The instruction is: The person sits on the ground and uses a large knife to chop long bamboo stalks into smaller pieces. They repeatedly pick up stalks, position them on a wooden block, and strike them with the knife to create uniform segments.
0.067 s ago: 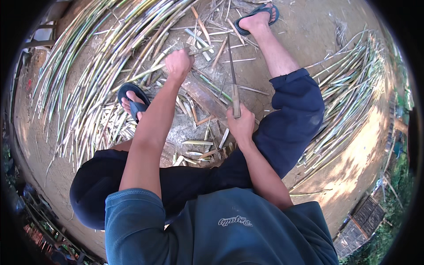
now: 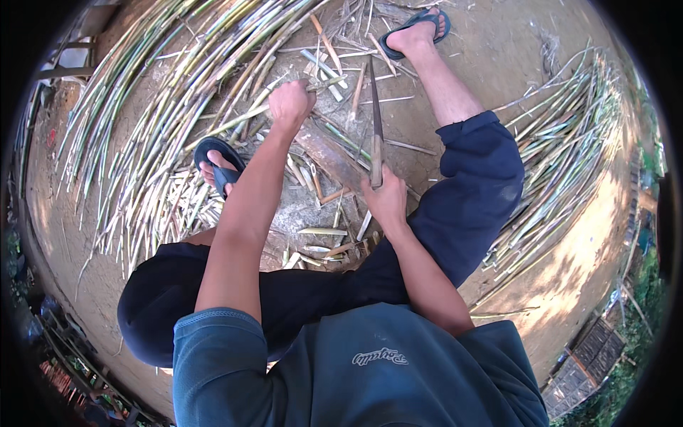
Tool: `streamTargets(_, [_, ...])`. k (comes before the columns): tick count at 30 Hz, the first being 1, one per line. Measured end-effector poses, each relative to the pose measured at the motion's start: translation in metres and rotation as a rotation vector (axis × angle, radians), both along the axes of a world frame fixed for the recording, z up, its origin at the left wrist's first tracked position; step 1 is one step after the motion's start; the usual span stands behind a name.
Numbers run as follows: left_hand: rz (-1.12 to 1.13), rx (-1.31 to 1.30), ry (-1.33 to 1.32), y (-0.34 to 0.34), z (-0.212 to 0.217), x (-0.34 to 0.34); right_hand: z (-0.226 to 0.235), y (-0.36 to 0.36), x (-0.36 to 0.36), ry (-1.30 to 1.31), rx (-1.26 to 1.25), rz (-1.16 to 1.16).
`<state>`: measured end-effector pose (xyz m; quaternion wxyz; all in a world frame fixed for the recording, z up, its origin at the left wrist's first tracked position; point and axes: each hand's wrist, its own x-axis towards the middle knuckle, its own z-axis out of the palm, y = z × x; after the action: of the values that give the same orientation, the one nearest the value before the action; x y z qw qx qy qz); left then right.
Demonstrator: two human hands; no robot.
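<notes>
My left hand (image 2: pixel 290 104) is closed round a long greenish-yellow cane stalk (image 2: pixel 249 114), whose short end (image 2: pixel 329 82) sticks out to the right of the fist. The stalk runs back to the lower left. In my right hand (image 2: pixel 386 198), the fingers are wrapped round the wooden handle (image 2: pixel 376 162) of a long knife. Its dark, narrow blade (image 2: pixel 375 107) points away from me, to the right of the stalk and apart from it. Between and below the hands lies a brown log (image 2: pixel 327 153), partly hidden by my left wrist.
A large heap of cane stalks (image 2: pixel 149 135) spreads over the ground at left, and another pile (image 2: pixel 562 164) lies at right. Cut pieces (image 2: pixel 322 231) are scattered round the log. My sandalled feet, left (image 2: pixel 219 165) and right (image 2: pixel 415 33), rest on either side.
The knife has shifted slightly left and turned, so more of its blade's flat side shows. My left hand, holding the stalk, has barely moved.
</notes>
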<state>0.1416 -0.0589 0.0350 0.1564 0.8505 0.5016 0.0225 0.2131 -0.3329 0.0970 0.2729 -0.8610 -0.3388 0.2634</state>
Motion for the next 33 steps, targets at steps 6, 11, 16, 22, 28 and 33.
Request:
streamTargets(6, [-0.076,-0.046,-0.028,-0.02,0.044,-0.017,0.018,0.06,0.014,-0.24,0.176,0.151])
streamTargets(11, [-0.103,-0.028,-0.035,-0.037,0.052,-0.024,0.021,0.15,0.05,-0.402,0.487,0.383])
streamTargets(16, [-0.067,0.037,-0.073,-0.045,0.056,-0.032,0.016,0.178,0.06,-0.205,0.02,0.529])
streamTargets(22, [-0.006,0.019,-0.092,-0.049,0.059,-0.032,-0.032,0.169,0.058,0.196,-0.085,0.429])
streamTargets(28, [-0.077,0.017,-0.15,-0.035,0.071,-0.025,-0.081,0.128,0.055,0.421,-0.136,0.179])
streamTargets(33, [-0.119,-0.077,-0.14,-0.028,0.022,-0.038,-0.052,0.147,0.052,-0.104,0.341,0.266])
